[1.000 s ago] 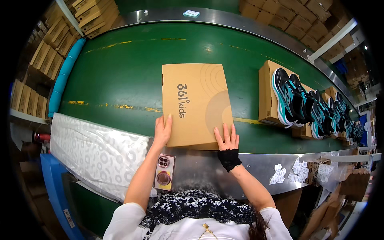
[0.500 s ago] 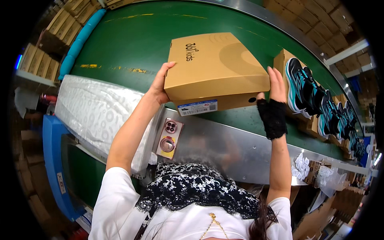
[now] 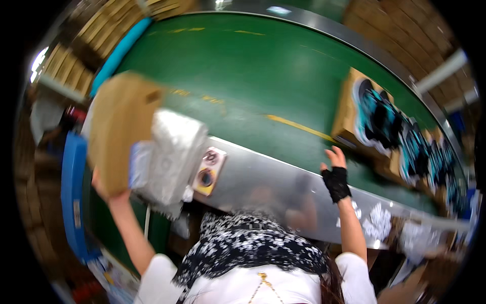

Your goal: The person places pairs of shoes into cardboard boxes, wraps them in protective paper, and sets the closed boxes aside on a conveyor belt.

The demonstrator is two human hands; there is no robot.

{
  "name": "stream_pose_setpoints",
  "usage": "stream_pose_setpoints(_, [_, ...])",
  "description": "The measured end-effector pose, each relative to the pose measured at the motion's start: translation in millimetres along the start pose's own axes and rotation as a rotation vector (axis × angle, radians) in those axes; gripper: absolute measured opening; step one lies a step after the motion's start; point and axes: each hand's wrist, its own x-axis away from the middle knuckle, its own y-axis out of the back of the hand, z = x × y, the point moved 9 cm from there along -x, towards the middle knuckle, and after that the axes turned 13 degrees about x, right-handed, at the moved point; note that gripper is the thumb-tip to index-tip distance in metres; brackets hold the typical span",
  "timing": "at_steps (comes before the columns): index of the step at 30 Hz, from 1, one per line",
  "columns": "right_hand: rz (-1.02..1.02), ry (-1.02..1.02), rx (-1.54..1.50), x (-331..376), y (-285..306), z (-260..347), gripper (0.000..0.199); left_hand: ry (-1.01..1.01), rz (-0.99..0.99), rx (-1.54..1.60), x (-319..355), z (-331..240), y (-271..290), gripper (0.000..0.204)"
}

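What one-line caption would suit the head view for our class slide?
Left hand swings a brown cardboard box off to the side while the gloved right hand reaches over the green conveyor belt.

Her left arm is raised out to the side, elbow bent, the left hand (image 3: 101, 185) gripping overhead. The right arm reaches straight forward, the right hand (image 3: 335, 172) open with fingers spread, wearing a black fingerless glove.

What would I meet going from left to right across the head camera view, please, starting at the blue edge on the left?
Blue frame → cardboard box held up by the left hand → white padded sheet → small square sticker on the metal rail → right hand in a black fingerless glove → open boxes of teal shoes.
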Motion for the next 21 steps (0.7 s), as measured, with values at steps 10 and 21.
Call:
stream_pose_setpoints(10, [0.113,-0.045,-0.099,27,22,-71,0.027,-0.323,-0.959,0.073,98,-28,157,0.079])
stream_pose_setpoints(21, [-0.541,-0.089,0.084,-74,189,-180,0.019,0.224,0.591,-1.090,-7,426,-197,0.033])
